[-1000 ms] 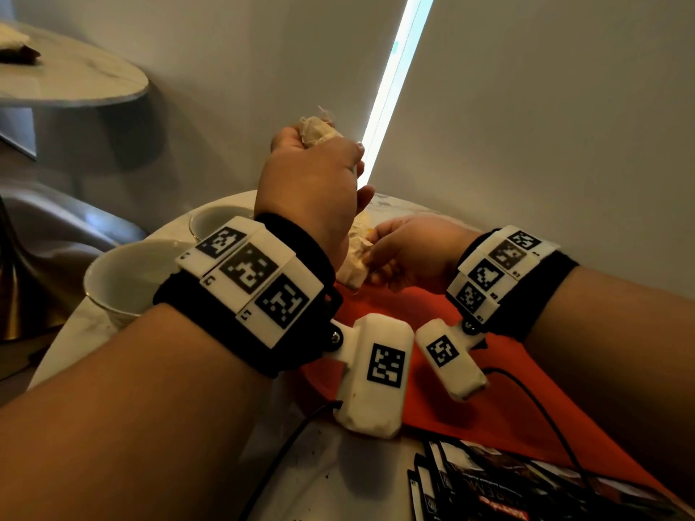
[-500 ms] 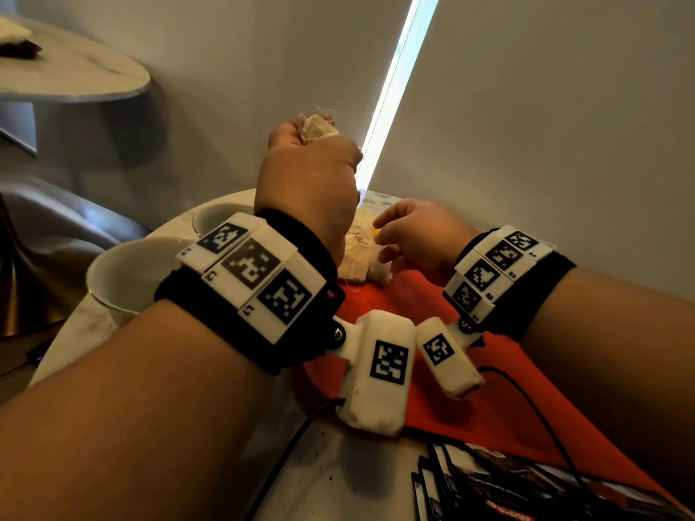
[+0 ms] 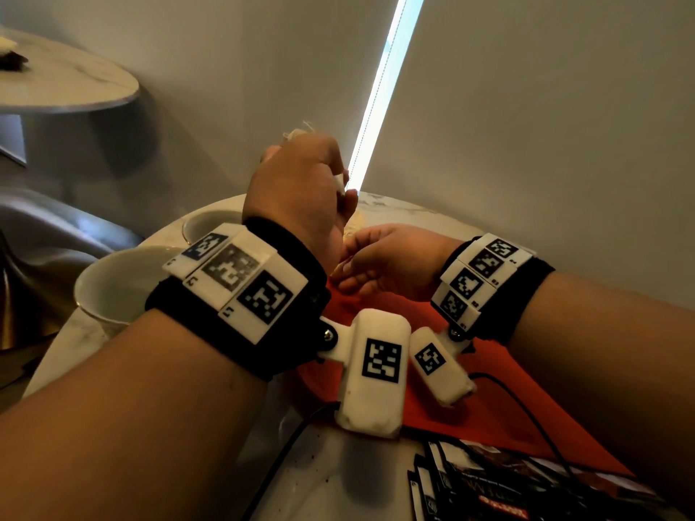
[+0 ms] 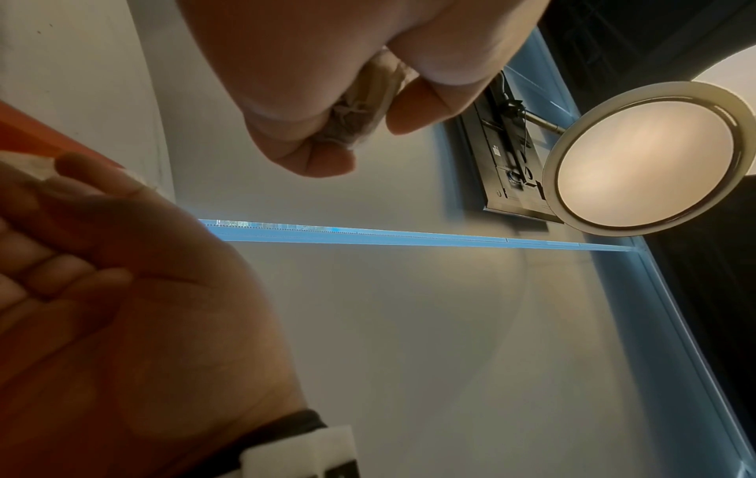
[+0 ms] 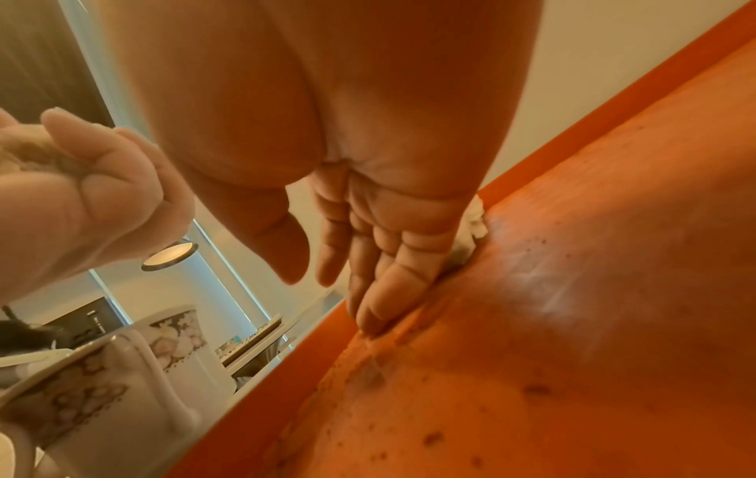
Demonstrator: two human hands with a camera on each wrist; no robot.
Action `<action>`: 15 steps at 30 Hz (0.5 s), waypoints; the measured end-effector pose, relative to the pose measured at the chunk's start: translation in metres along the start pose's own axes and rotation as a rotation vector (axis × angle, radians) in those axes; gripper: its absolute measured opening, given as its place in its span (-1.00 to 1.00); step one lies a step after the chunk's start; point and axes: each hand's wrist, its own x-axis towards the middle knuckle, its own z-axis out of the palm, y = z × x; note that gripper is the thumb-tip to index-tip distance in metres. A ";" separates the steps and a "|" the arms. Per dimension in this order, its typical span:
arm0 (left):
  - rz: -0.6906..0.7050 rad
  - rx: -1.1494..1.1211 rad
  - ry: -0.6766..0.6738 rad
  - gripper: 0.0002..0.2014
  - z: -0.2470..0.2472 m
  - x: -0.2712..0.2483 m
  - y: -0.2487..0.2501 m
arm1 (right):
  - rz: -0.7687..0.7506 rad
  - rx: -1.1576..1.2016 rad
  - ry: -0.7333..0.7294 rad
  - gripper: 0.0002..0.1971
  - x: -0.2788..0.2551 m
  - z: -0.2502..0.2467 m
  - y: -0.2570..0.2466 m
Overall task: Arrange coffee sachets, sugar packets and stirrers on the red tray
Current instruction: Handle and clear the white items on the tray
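Plain pale walls [image 3: 526, 144], a bright window slit [image 3: 380, 88] (top to tabletop), round marble side table [image 3: 67, 84] at left.

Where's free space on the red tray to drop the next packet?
Bare red tray floor lies nearer the person than the right hand, up to the dark sachets at the near edge. The far corner is crowded: pale packets there, both hands above, left hand gripping a bundle.

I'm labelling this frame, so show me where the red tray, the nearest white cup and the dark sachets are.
red tray [image 3: 500, 400], head view, bare floor of the tray.
white cup [image 3: 113, 291], head view, inside wall below the rim.
dark sachets [image 3: 500, 483], head view, top sachet of the pile.
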 end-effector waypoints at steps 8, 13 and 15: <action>-0.176 -0.108 -0.155 -0.80 0.001 -0.001 -0.009 | -0.233 0.065 0.299 -0.93 -0.027 -0.013 -0.009; -0.190 0.109 -0.237 -0.94 0.002 -0.001 -0.017 | -0.328 0.186 0.407 -0.74 -0.046 -0.032 -0.010; -0.193 0.163 -0.239 -0.90 0.002 -0.003 -0.020 | -0.354 0.229 0.393 -0.64 -0.055 -0.035 -0.011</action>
